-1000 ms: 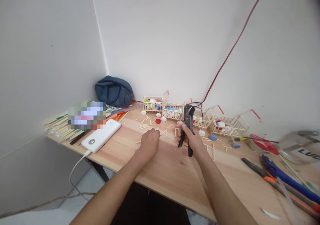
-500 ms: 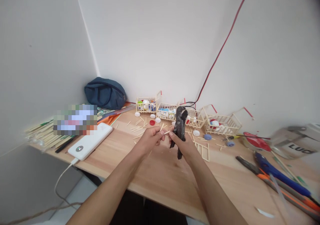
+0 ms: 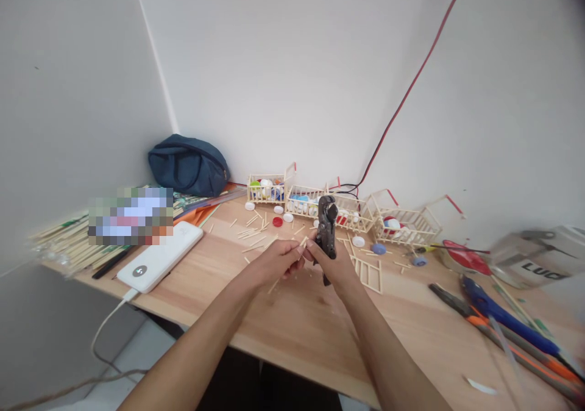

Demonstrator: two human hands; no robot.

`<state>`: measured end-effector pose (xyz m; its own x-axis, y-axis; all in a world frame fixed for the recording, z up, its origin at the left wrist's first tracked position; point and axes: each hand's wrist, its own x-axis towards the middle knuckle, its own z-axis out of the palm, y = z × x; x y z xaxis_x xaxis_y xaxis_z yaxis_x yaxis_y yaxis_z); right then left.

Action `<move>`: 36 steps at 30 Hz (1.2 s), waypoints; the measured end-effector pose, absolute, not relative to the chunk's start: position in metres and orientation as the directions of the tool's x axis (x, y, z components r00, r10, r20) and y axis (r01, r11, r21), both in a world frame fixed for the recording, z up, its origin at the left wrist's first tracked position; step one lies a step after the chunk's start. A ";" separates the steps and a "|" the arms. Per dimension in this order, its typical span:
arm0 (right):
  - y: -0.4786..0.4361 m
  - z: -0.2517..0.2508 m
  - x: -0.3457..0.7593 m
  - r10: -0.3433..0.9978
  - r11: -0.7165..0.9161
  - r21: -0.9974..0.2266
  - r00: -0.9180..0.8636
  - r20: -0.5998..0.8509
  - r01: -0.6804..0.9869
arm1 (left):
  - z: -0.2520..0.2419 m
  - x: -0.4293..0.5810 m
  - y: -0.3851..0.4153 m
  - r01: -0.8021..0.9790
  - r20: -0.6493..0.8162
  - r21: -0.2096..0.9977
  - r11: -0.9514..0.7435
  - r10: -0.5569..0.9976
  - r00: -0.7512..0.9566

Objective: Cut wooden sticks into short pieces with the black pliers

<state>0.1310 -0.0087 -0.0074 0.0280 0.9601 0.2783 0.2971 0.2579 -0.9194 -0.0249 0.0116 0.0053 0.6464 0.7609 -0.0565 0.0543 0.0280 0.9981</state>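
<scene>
Now, hands: the left hand (image 3: 276, 260) pinches a short wooden stick (image 3: 303, 241); the right hand (image 3: 337, 263), thumb close beside it, grips a black hand tool (image 3: 326, 233).
Stick: at the left fingertips, over the surface (image 3: 301, 325).
Leftmost basket (image 3: 267, 175): beyond the left hand; green, white and blue pieces inside.
Second basket (image 3: 311, 188): beyond both hands; light-blue and white pieces.
Rightmost basket (image 3: 414, 239): right of the hands; red-white-blue contents.

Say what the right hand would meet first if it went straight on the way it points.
Likely the small stick at the left hand, directly ahead of the right hand; whether they touch is unclear.
</scene>
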 end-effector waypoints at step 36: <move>-0.001 -0.020 0.147 0.949 0.185 -0.915 0.177 0.261 0.359 | -0.009 -0.031 0.013 -0.056 -0.121 0.981 0.184 0.815 0.567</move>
<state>0.1468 -0.0014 -0.0195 0.1767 0.9491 0.2609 0.3594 0.1846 -0.9148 -0.0311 0.0132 -0.0095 0.5670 0.8148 -0.1208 -0.0555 0.1841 0.9813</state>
